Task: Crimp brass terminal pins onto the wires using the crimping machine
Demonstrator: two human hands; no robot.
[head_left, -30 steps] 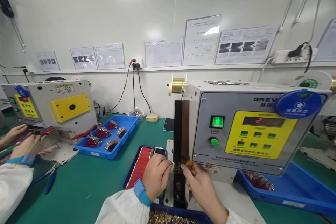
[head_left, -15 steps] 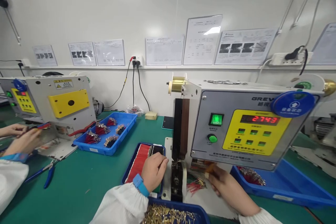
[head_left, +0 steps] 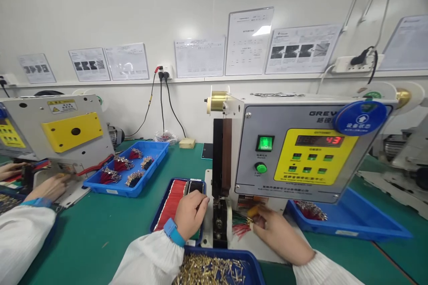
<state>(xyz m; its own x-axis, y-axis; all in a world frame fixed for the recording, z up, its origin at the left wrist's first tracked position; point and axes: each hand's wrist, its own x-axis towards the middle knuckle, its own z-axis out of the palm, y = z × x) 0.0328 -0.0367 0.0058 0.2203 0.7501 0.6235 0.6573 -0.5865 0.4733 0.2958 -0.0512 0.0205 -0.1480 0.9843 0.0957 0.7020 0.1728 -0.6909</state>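
Note:
My left hand [head_left: 191, 214], with a blue wristband, is closed over the right part of a dark blue tray of red wires [head_left: 172, 200] and black wires [head_left: 196, 185], beside the machine's black press [head_left: 220, 222]. What its fingertips hold, if anything, is hidden. Beneath the machine [head_left: 314, 151], my right hand [head_left: 279, 234] has thumb and forefinger closed around the metal ends of a small bunch of red and green wires [head_left: 241, 230]. Something yellow covers a fingertip of that hand. Loose brass terminals [head_left: 210, 269] fill a blue tray in front.
At the right stands a blue bin [head_left: 354, 222] with wire bundles [head_left: 310, 210]. Another blue tray [head_left: 117, 190] with bundled wires sits left of centre. A co-worker's hands [head_left: 47, 189] work at a second machine [head_left: 76, 129] on the left.
The view has shifted slightly right. My right hand has come leftward onto the wires' metal ends. The machine's display went from 2743 to 43 lit. The co-worker's hand moved down to their machine.

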